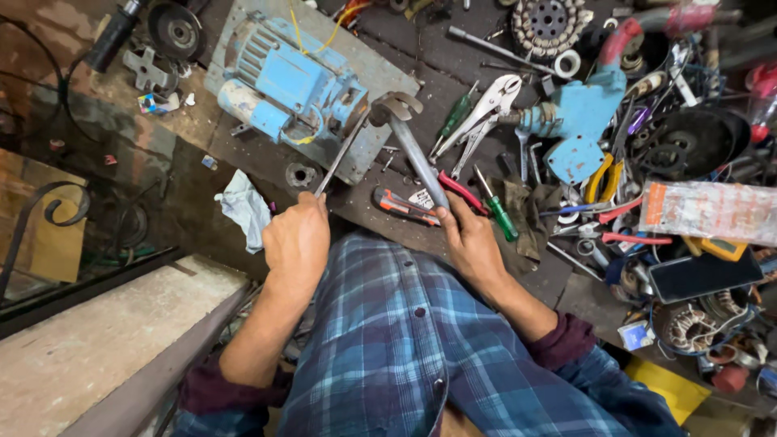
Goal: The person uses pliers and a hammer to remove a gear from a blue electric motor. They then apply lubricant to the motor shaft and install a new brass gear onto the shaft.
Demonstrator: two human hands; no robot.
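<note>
Both hands closed: left hand (pixel 296 243) gripping thin rod (pixel 340 155), right hand (pixel 468 239) gripping hammer (pixel 417 154), both up-pointing.

Person's wearing a plaid shirt (pixel 388 340) in blues and greys, taking up the lower middle of the frame. Dark round buttons run down the front. Both sleeves are pushed up, with a maroon lining or undershirt showing at the rolled cuffs (pixel 566 340), lower left and lower right. Forearms are bare below that. Both hands (pixel 298 239) are bare too, no gloves, rings or watch showing.
</note>
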